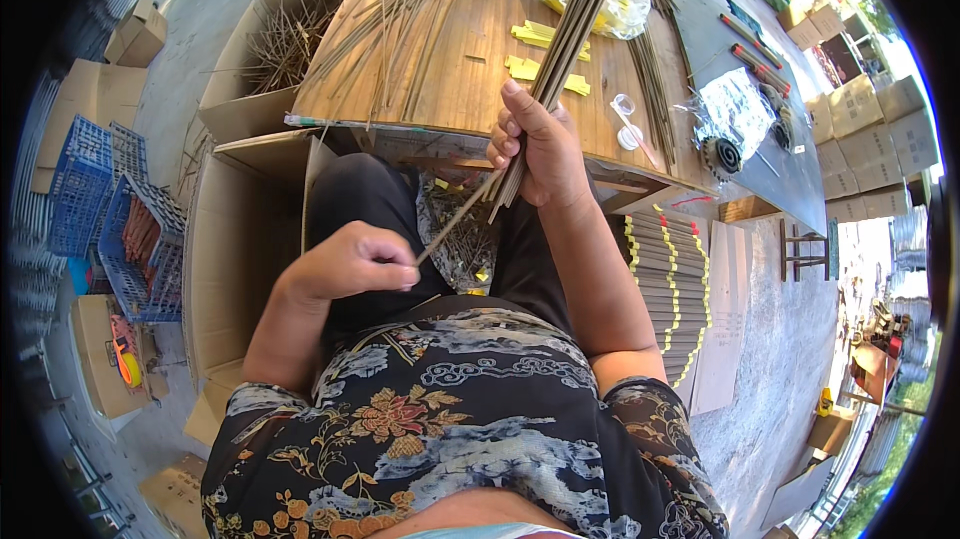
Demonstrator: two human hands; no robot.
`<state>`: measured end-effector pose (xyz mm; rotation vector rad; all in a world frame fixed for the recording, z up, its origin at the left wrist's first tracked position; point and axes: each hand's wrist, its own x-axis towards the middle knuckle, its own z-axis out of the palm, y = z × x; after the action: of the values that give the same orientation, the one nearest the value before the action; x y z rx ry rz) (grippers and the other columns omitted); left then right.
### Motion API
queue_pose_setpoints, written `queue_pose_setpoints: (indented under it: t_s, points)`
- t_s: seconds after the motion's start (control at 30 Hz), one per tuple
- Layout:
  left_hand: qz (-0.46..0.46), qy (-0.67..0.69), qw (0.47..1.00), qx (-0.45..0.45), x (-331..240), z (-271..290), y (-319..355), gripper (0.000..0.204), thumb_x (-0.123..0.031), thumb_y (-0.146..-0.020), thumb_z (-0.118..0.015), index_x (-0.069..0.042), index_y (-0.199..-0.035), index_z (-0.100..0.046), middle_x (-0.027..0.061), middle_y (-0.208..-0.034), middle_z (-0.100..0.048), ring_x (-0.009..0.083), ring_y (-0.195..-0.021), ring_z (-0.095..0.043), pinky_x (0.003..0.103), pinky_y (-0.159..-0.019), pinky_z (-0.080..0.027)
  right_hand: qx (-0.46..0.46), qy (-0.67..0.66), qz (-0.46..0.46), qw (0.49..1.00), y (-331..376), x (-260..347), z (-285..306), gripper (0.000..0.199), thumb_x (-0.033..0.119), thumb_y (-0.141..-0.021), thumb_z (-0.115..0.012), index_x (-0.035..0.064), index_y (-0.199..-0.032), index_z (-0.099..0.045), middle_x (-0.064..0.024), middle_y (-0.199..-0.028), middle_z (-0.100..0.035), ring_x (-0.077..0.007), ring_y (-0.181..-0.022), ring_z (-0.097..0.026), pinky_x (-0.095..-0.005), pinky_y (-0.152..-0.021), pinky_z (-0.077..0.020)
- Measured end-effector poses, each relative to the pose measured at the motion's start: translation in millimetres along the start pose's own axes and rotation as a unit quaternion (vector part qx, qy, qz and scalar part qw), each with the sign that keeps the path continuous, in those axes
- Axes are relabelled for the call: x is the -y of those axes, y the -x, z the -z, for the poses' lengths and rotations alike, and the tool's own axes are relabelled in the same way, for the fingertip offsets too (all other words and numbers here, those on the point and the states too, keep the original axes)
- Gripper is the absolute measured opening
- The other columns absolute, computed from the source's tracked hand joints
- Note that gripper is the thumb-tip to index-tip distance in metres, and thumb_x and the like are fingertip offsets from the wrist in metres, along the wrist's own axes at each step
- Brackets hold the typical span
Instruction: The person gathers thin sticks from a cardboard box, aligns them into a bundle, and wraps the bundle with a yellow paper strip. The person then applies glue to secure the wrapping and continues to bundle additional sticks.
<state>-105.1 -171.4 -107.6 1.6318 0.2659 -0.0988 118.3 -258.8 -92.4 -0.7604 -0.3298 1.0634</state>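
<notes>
My right hand is wrapped round a bundle of thin brown sticks, held slanting over the near edge of the wooden table. The lower ends of the bundle stick out below my fist. Over my lap, my left hand pinches one thin stick whose far end reaches the bottom of the bundle. On the tabletop beside the bundle lie yellow paper strips. More loose sticks are spread across the table's left half.
An open cardboard box stands by my left leg, with a box of dark twigs behind it. Blue crates sit further left. Tied stick bundles with yellow bands lie at my right. A clear plastic bag rests on the table.
</notes>
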Motion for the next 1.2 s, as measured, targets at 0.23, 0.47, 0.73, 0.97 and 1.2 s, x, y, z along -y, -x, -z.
queue_pose_setpoints:
  t_s: [0.23,0.47,0.73,0.97,1.2]
  points:
    - [-0.183,0.180,0.911,-0.322,-1,94,22,0.033,-0.030,-0.083,-0.060,-0.006,-0.061,-0.052,0.0051,-0.060,-0.056,0.0123,-0.052,-0.051,0.025,-0.054,-0.045,0.064,0.046,-0.068,0.995,6,4,7,0.023,0.015,-0.083,-0.058,0.0081,-0.068,-0.042,-0.0004,-0.051,-0.041,-0.0102,-0.038,-0.041,-0.0241,-0.035,-0.0356]
    - [-0.232,0.209,0.890,-0.332,-37,78,-51,0.050,-0.045,-0.088,-0.045,-0.002,-0.112,-0.050,0.0096,-0.093,-0.059,0.0190,-0.088,-0.057,0.033,-0.081,-0.046,0.158,0.093,-0.208,0.961,29,-19,-7,0.025,0.017,-0.083,-0.061,0.0082,-0.069,-0.042,-0.0005,-0.049,-0.041,-0.0103,-0.034,-0.041,-0.0236,-0.032,-0.0343]
    - [-0.193,0.538,0.820,-0.022,-37,29,-103,0.024,-0.031,-0.087,-0.055,-0.007,-0.092,-0.051,0.0029,-0.070,-0.053,0.0087,-0.059,-0.051,0.023,-0.055,-0.044,0.237,-0.049,-0.355,0.903,42,-30,-8,0.028,0.018,-0.084,-0.059,0.0103,-0.064,-0.041,0.0034,-0.049,-0.039,-0.0058,-0.034,-0.038,-0.0200,-0.030,-0.0330]
    - [-0.146,0.575,0.796,-0.119,-37,32,-104,0.026,-0.025,-0.087,-0.056,-0.009,-0.070,-0.044,-0.0020,-0.058,-0.042,0.0059,-0.046,-0.040,0.020,-0.042,-0.034,0.251,-0.053,-0.320,0.912,37,-34,0,0.032,0.034,-0.087,-0.053,0.0018,-0.091,-0.052,-0.0065,-0.067,-0.056,-0.0160,-0.053,-0.056,-0.0277,-0.051,-0.0519]
    - [-0.152,0.595,0.781,-0.113,-41,32,-102,0.025,-0.024,-0.088,-0.054,-0.008,-0.071,-0.046,-0.0017,-0.057,-0.042,0.0070,-0.045,-0.039,0.021,-0.042,-0.034,0.289,-0.091,-0.326,0.896,34,-34,8,0.054,0.049,-0.088,-0.041,-0.0025,-0.103,-0.050,-0.0158,-0.085,-0.061,-0.0250,-0.072,-0.063,-0.0359,-0.069,-0.0530]
